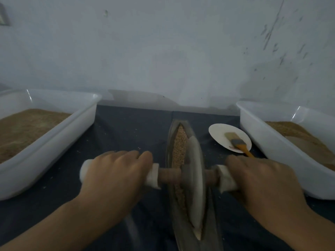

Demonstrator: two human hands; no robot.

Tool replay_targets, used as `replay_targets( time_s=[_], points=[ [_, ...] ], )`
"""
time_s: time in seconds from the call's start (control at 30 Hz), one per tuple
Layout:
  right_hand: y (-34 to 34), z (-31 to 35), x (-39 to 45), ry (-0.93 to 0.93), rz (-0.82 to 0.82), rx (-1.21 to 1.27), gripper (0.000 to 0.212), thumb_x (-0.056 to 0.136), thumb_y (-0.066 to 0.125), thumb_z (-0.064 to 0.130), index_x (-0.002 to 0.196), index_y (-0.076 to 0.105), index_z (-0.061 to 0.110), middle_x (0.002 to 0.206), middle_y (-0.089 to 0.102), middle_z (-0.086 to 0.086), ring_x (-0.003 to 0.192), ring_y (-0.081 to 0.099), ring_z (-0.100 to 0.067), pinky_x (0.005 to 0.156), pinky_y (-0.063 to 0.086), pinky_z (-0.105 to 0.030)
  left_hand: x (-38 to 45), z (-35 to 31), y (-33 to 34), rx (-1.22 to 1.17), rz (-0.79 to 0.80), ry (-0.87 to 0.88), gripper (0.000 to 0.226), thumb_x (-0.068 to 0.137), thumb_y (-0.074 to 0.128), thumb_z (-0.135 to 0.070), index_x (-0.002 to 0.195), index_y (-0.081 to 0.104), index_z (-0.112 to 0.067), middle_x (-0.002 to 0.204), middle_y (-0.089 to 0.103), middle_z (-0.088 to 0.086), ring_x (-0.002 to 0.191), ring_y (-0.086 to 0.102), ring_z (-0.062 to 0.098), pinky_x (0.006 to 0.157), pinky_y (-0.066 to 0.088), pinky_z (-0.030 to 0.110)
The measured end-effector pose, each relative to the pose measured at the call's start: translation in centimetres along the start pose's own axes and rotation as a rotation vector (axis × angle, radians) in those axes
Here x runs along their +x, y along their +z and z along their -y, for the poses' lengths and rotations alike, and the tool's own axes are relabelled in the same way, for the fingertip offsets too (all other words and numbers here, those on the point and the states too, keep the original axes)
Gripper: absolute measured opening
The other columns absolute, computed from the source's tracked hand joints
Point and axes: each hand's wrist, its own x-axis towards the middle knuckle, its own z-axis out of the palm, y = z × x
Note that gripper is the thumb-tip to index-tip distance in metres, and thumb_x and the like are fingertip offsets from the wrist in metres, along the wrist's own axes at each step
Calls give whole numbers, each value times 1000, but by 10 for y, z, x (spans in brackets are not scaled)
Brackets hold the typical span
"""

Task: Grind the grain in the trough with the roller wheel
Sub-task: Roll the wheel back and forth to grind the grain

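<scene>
At the near middle of the dark tabletop (126,127), seen from the head camera, the boat-shaped trough (169,142) runs from near to far, with tan grain (179,142) lying along its groove. The roller wheel (194,171) stands on edge in the groove, over the near half of the grain. Its axle crosses left to right. The left hand (112,171) has its fingers curled over the pale wrapped left handle (153,176); the right hand (261,178) grips the right handle (224,180) the same way.

Grinding looks to be under way, as the blur on the hands and wheel suggests. Coarse grain shows ahead of the wheel, so the next move probably calls for an even push away along the groove, keeping the disc upright between the trough's walls.

Room is tight sideways. A white tub (54,142) of brown meal sits to the left, another tub (272,142) to the right. A paper plate (217,133) bearing a brush (237,142) lies just beyond the right hand. The wall (163,51) closes the far edge.
</scene>
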Motion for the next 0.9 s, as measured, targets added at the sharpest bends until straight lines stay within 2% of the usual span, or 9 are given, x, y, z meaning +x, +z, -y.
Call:
replay_targets(
  time_s=[0.1, 0.2, 0.33, 0.43, 0.53, 0.63, 0.73, 0.8, 0.9],
  points=[
    [2, -3, 1, -17, 54, 11, 56, 30, 91, 17, 59, 44, 22, 46, 42, 6, 34, 38, -17, 32, 29, -22, -1, 1, 1, 5, 48, -16, 57, 37, 89, -32, 64, 39, -26, 50, 43, -8, 36, 38, 13, 43, 22, 23],
    [31, -11, 23, 16, 62, -35, 53, 38, 93, 23, 63, 47, 21, 50, 50, 3, 38, 44, -18, 43, 16, -15, 30, 7, 29, 114, 133, -102, 45, 66, 75, -37, 75, 31, -29, 65, 51, -8, 51, 40, 13, 51, 28, 28],
    [75, -29, 77, 128, 124, -140, 39, 80, 70, 35, 81, 32, 26, 76, 56, 3, 68, 57, -22, 56, 41, -30, 85, 25, 69, 85, 209, -241, 25, 84, 60, -35, 82, 36, -27, 90, 63, -2, 80, 61, 25, 63, 33, 34],
    [85, -31, 95, 166, 110, -126, 23, 85, 64, 33, 88, 43, 23, 85, 63, -1, 73, 61, -24, 55, 35, -31, 103, 31, 80, 65, 207, -251, 23, 84, 61, -32, 84, 39, -26, 91, 64, 0, 78, 59, 24, 63, 35, 34],
    [69, -25, 76, 128, 97, -91, 31, 80, 69, 31, 81, 39, 24, 76, 59, -1, 65, 56, -23, 54, 33, -29, 88, 24, 64, 81, 221, -212, 27, 84, 61, -34, 85, 34, -26, 93, 63, -2, 73, 55, 22, 63, 34, 34],
    [37, -14, 36, 33, 87, -71, 44, 55, 86, 34, 73, 46, 25, 59, 52, 5, 49, 51, -16, 43, 16, -19, 53, 12, 35, 86, 237, -115, 33, 81, 62, -38, 83, 31, -29, 84, 58, -6, 76, 61, 21, 60, 33, 32],
    [8, -7, 5, -18, 121, -8, 60, 36, 91, 35, 65, 39, 29, 48, 34, 12, 37, 26, -2, 35, 15, -16, 22, 4, 6, 82, 51, 93, 48, 52, 83, -33, 72, 40, -26, 59, 47, -8, 47, 52, 18, 47, 28, 28],
    [2, -8, -3, -30, 145, 7, 60, 34, 91, 33, 64, 39, 29, 46, 38, 10, 36, 25, -4, 32, 21, -20, 14, 4, 2, 45, -16, 120, 52, 38, 88, -25, 64, 42, -23, 50, 44, -6, 37, 43, 18, 43, 24, 25],
    [15, -9, 10, -3, 132, -21, 58, 37, 91, 31, 63, 39, 26, 46, 38, 9, 35, 24, -7, 40, 7, -14, 30, 5, 18, 132, 110, 8, 54, 56, 83, -33, 71, 31, -27, 57, 47, -8, 45, 46, 17, 48, 24, 28]
  ],
)
